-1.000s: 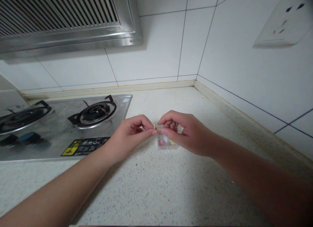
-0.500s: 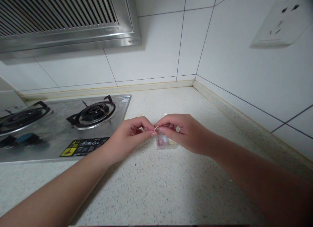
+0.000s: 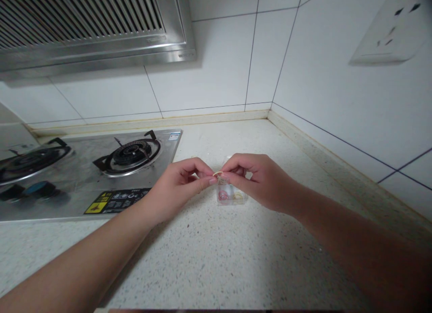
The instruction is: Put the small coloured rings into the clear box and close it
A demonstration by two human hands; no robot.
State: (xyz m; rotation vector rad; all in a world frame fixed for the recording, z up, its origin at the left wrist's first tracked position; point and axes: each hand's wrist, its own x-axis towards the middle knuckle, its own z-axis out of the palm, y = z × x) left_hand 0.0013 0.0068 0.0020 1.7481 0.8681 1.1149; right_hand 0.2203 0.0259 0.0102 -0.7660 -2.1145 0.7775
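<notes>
Between my two hands, a thin pale yellow band (image 3: 218, 173), which looks like a rubber band, is pinched above the counter. My left hand (image 3: 184, 180) grips one end between thumb and index finger. The other end is in the thumb-and-finger pinch of my right hand (image 3: 254, 171). Just beneath and behind my right fingers lies a small clear plastic box (image 3: 231, 202). In its near part are pinkish-red bands (image 3: 222, 195) on the left and yellowish bands (image 3: 238, 196) on the right. My right hand hides part of the box.
A steel gas stove (image 3: 77, 169) with two burners occupies the left side of the speckled counter (image 3: 216, 254). Over it hangs a range hood (image 3: 162, 47). White tiled walls (image 3: 222, 74) meet in a corner behind, and a socket (image 3: 388, 34) is on the right wall.
The band has gone from a small rounded loop to a flatter, stretched arc between my fingertips. My fingertips have moved slightly apart, and my right hand sits a little higher.
</notes>
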